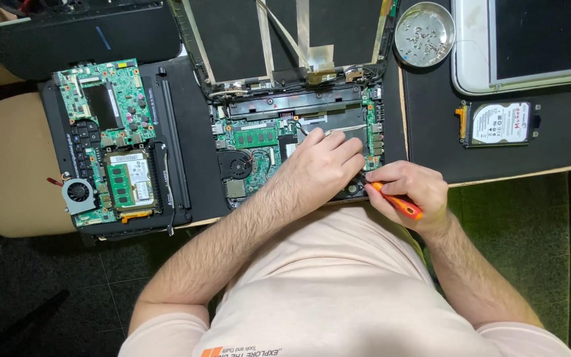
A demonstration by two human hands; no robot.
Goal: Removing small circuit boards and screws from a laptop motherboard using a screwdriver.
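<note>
An opened laptop lies in front of me, its green motherboard with a memory stick and a black fan bare. My left hand rests on the board's right part, fingers curled down against it. My right hand grips an orange-handled screwdriver at the laptop's front right corner. The tip is hidden between my hands.
A second stripped laptop with a green board and a loose fan lies at the left. A round metal dish of screws, a white laptop and a bare hard drive sit at the right.
</note>
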